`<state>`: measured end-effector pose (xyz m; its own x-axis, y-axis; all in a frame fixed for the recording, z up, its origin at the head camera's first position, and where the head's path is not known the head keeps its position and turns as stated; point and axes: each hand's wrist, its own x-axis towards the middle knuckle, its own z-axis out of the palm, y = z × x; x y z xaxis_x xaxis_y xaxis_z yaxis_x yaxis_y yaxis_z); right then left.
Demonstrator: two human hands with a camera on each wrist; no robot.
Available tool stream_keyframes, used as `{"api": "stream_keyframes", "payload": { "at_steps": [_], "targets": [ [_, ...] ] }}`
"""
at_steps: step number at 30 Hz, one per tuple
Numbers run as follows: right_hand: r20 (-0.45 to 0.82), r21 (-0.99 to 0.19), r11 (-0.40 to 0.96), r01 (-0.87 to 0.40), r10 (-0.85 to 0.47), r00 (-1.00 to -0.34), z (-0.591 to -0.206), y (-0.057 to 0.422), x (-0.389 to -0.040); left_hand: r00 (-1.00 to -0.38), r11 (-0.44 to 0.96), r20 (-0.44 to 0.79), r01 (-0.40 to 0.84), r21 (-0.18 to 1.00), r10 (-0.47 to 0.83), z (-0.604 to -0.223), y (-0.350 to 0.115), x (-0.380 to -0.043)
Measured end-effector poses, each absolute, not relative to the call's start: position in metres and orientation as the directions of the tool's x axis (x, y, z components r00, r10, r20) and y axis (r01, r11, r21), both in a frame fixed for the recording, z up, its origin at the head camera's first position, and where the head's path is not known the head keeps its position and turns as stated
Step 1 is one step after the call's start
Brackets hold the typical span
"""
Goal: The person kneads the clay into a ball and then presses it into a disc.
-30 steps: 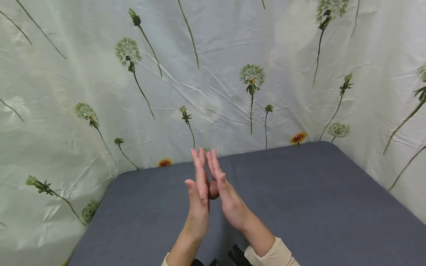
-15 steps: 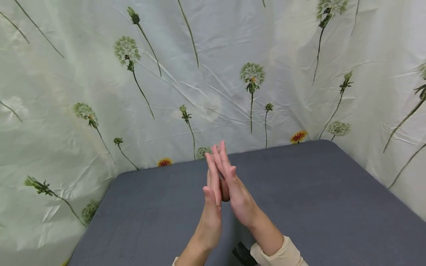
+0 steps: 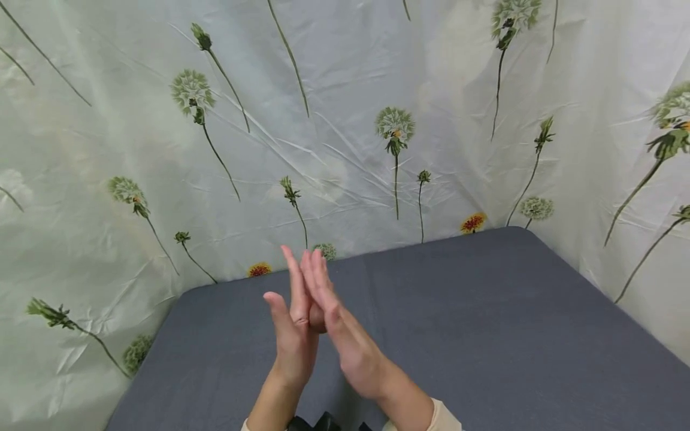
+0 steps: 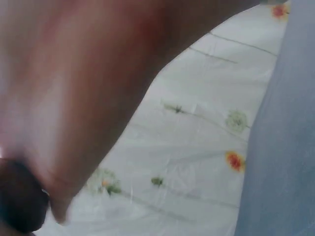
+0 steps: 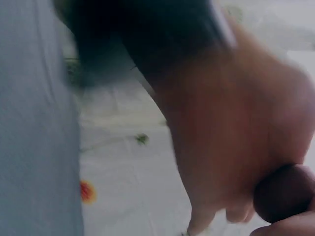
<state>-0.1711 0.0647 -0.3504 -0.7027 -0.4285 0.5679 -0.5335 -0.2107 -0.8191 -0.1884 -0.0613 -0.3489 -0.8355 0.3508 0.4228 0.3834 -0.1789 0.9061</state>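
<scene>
A smooth reddish-brown ball (image 3: pixel 318 320) sits between two facing palms, mostly covered by them in the head view. Its material is unclear. My left hand (image 3: pixel 295 338) stands upright with straight fingers and the thumb held apart. From the other side my right hand (image 3: pixel 347 341) leans against the ball, fingers straight and pointing up, their tips close to the left fingers. The left wrist view has the ball (image 4: pixel 22 196) dark at its lower left edge. In the right wrist view the ball (image 5: pixel 283 194) touches the palm at lower right; that hand is blurred.
Beneath the hands lies a dark grey table (image 3: pixel 458 323) with rounded corners. Behind it hangs a pale curtain (image 3: pixel 345 155) printed with dandelions and orange flowers. Black straps or camera parts (image 3: pixel 326 422) show near the wrists, beside cream sleeves.
Both hands, with the ball between them, shifted right and then back left, now lower. The palms slid against each other, the right hand tilting more. The head view turned slightly.
</scene>
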Motion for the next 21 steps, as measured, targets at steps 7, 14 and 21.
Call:
{"api": "stream_keyframes", "payload": {
  "at_steps": [7, 14, 21],
  "targets": [
    [0.519, -0.852, -0.319, -0.415, -0.41, -0.75, -0.35, 0.086, -0.191, -0.723, -0.116, 0.52, 0.531, 0.84, 0.455, -0.339, -0.044, -0.169],
    [0.463, -0.885, -0.214, -0.413, -0.493, -0.737, -0.355, 0.059, -0.181, -0.798, -0.071, 0.514, 0.52, 0.851, 0.314, -0.331, -0.069, -0.181],
    [0.464, -0.885, -0.278, -0.373, -0.471, -0.75, -0.348, 0.078, -0.183, -0.73, -0.021, 0.552, 0.595, 0.803, 0.404, -0.34, -0.053, -0.171]
  ]
}}
